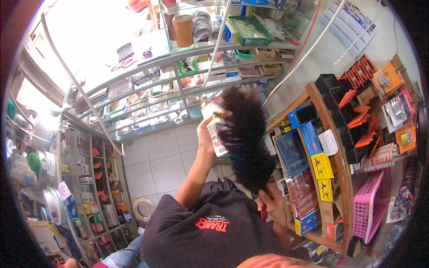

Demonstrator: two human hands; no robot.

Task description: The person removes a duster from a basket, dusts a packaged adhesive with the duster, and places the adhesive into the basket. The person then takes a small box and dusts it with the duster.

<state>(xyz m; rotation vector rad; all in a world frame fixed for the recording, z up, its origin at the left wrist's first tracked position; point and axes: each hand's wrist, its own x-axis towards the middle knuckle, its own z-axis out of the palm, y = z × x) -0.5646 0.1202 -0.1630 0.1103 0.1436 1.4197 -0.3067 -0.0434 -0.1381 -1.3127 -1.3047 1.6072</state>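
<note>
- The left hand is clamped on a printed packet, above the tiled floor.
- The right hand is closed round the lower end of what looks like a black duster, somewhat blurred.
- The duster overlaps the packet's edge; contact is unclear.

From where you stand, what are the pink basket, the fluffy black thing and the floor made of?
The pink basket looks like smooth molded plastic: one even color, with a grid of holes. The fluffy black thing could be feathers or synthetic fibers, soft and matte with wispy edges. The floor seems to be smooth pale tile, probably ceramic, because straight seams divide it into squares.
</note>
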